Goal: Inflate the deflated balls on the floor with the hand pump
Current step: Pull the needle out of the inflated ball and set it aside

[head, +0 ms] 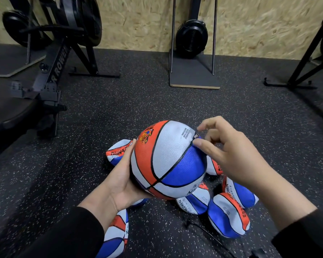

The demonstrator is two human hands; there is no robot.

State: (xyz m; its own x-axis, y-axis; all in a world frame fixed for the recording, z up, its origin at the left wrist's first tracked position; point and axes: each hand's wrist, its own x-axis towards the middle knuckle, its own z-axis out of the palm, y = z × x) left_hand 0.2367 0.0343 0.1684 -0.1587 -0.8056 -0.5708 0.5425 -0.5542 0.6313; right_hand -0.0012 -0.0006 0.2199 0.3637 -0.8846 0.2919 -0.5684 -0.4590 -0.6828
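Your left hand (123,175) cups the inflated ball (168,161) from the left and below, fingers curled round its side, holding it off the floor (119,101). Your right hand (229,155) sits at the ball's upper right, thumb and forefinger pinching a small metal piece (196,135) at the seam, probably the needle or valve fitting; too small to tell. The other right fingers (211,121) are spread loose.

Risks, as a guess:
- Pull that piece at an angle and it may bend or snap in the valve. Draw it straight.
- The ball rests only on your left palm; a hard tug could roll it out and drop it onto the deflated balls (229,215) lying just beneath.
- A slow pull lets air leak.
- A thin black hose (209,233) trails on the floor near your lap; you could snag it when reaching for the next flat ball. The pump body is barely in view at the bottom edge, if that is it.
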